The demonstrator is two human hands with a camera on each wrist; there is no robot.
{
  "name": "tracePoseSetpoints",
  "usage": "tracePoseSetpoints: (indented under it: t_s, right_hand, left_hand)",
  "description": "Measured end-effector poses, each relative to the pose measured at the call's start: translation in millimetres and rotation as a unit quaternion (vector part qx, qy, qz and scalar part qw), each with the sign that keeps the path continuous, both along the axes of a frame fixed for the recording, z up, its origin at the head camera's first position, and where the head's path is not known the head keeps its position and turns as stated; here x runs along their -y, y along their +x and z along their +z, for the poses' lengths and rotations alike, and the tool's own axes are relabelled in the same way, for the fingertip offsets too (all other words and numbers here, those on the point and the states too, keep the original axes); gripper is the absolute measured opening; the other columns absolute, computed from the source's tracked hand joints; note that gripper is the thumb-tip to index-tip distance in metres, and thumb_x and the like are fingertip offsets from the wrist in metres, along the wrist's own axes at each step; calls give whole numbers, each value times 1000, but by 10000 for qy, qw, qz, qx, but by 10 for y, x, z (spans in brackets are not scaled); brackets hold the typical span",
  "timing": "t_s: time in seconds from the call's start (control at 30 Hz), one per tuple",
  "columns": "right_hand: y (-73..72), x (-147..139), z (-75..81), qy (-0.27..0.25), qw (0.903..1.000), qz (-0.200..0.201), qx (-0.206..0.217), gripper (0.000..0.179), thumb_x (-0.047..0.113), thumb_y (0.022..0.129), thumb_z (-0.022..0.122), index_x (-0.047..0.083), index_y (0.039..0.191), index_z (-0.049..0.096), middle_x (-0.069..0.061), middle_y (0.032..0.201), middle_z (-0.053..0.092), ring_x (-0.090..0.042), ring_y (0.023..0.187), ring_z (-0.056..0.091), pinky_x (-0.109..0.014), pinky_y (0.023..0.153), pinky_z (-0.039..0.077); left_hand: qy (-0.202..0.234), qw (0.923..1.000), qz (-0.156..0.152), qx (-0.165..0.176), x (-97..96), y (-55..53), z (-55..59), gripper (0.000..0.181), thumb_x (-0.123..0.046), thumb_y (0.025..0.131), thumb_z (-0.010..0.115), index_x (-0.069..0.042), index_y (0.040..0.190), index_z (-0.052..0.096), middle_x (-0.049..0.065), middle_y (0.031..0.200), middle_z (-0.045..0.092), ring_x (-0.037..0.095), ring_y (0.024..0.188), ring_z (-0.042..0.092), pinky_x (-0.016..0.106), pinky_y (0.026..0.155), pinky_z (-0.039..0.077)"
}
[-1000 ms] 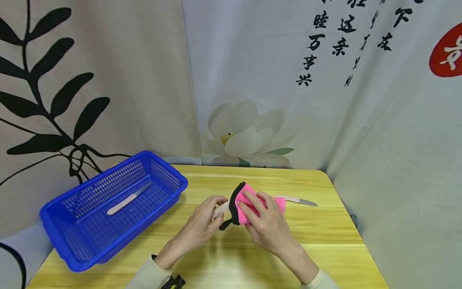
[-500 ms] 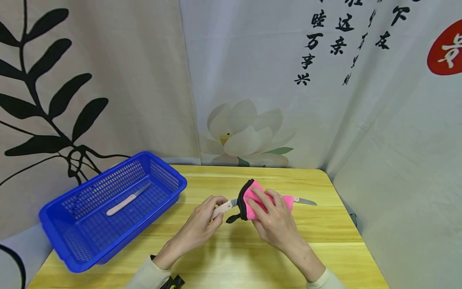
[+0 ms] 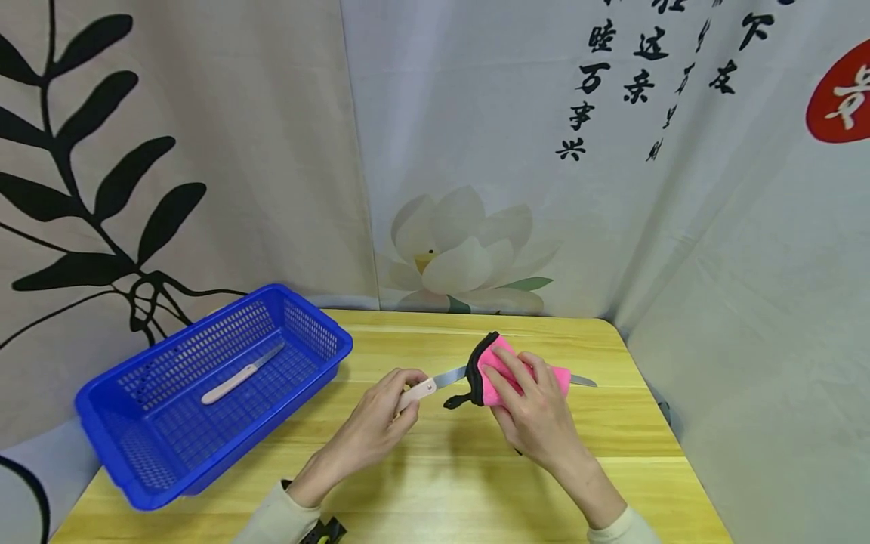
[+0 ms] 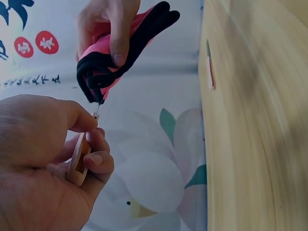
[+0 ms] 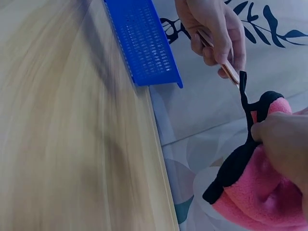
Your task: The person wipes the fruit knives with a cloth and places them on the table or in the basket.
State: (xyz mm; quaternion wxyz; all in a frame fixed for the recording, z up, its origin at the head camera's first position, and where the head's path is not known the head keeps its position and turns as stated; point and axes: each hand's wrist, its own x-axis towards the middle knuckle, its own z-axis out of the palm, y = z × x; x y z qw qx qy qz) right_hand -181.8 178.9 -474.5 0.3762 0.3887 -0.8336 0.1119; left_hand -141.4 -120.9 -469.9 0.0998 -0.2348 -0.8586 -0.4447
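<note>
My left hand [image 3: 381, 412] grips the pale handle of a knife [image 3: 418, 394], its blade pointing right. In my right hand [image 3: 537, 412] is a folded pink cloth [image 3: 499, 378] with black trim and a black loop. The cloth wraps the outer part of the blade, and a bare stretch of metal shows between handle and cloth. The left wrist view shows the knife's slotted handle [image 4: 79, 161] in the curled fingers. A second knife [image 3: 583, 380] lies on the table behind the cloth, mostly hidden in the head view; its handle shows in the left wrist view.
A blue plastic basket [image 3: 183, 483] stands at the left of the wooden table [image 3: 435, 491]. Inside it lies another pale-handled knife [image 3: 234, 383]. Printed curtains [image 3: 476, 113] hang behind the table and at its right side.
My right hand and the cloth have slid to the right along the blade, baring more of it near the handle. The left hand has stayed almost still, gripping the knife.
</note>
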Motion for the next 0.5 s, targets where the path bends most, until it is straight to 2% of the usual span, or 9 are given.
tracePoseSetpoints:
  t_s: [0.1, 0.17, 0.23, 0.3, 0.4, 0.5]
  right_hand:
    - [-15, -43, 16, -74, 9999, -69, -35, 50, 12, 90, 80, 5, 139, 77, -22, 153, 68, -45, 122, 60, -58, 102, 54]
    - [-21, -51, 29, -159, 9998, -59, -97, 42, 16, 100, 71, 4, 139, 76, -23, 153, 68, -46, 122, 59, -58, 103, 52]
    - [-21, -28, 46, -270, 9994, 46, -198, 38, 21, 108, 61, 4, 138, 77, -24, 152, 68, -46, 122, 60, -57, 103, 51]
    - [-12, 24, 61, -358, 9987, 231, -273, 40, 25, 112, 54, 4, 138, 77, -24, 152, 69, -45, 121, 60, -56, 102, 51]
    - [23, 141, 80, -357, 9973, 546, -323, 38, 19, 105, 62, 6, 137, 77, -22, 150, 70, -44, 121, 61, -56, 101, 53]
    - [70, 269, 84, -199, 9966, 752, -280, 47, 17, 93, 76, 9, 139, 77, -20, 152, 69, -42, 123, 60, -55, 101, 55]
  left_hand:
    - [18, 9998, 164, 73, 18, 2, 5, 32, 2, 108, 66, -5, 139, 68, 8, 107, 68, 2, 77, 49, 21, 63, 47]
    - [7, 9996, 281, 50, 29, 0, 9, 31, 1, 108, 66, -5, 138, 68, 7, 106, 68, 3, 77, 50, 21, 63, 47]
    - [-9, 9993, 373, -17, 38, -3, 10, 30, 1, 108, 67, -5, 137, 69, 7, 106, 68, 4, 77, 50, 21, 64, 47]
    - [-15, 9991, 405, -88, 44, -8, 10, 29, 1, 108, 67, -5, 137, 69, 7, 106, 69, 4, 76, 49, 21, 63, 46]
    - [-7, 9991, 379, -188, 44, -15, 7, 31, 2, 106, 69, -4, 136, 70, 7, 107, 70, 2, 75, 48, 21, 62, 46]
    - [-1, 9990, 321, -301, 36, -19, 1, 33, 4, 104, 71, -3, 136, 70, 8, 108, 72, 1, 75, 50, 20, 62, 48]
